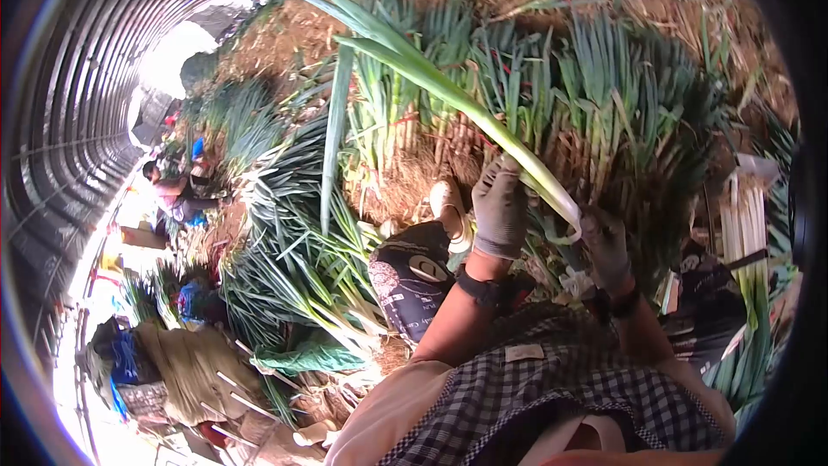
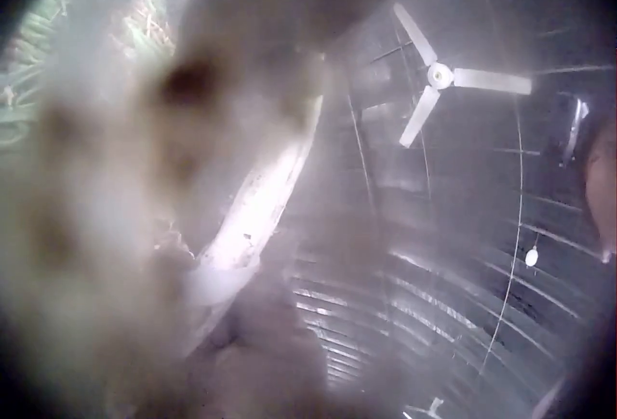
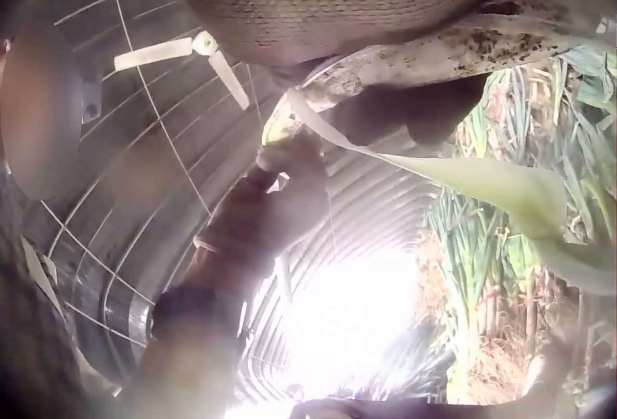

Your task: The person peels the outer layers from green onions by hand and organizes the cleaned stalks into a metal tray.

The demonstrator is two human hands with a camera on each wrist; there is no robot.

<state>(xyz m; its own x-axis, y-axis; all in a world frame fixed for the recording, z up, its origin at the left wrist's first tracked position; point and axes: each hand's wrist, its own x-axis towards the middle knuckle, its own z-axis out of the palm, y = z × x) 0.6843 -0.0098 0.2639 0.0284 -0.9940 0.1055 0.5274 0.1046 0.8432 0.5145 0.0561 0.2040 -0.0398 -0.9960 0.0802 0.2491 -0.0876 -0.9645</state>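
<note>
The dark trousers (image 1: 410, 252) bore white lettering too small to read reliably; the pale label (image 1: 524, 352) on the checked apron (image 1: 470, 393) showed no legible wording. The gloved left hand (image 1: 500, 211) was closed round the leek (image 1: 479, 115), its leaves running between 10 and 11 o'clock. The gloved right hand (image 1: 605, 246), between 3 and 4 o'clock from the left, pinched the leek's white end beside a loose strip (image 3: 468, 178).
</note>
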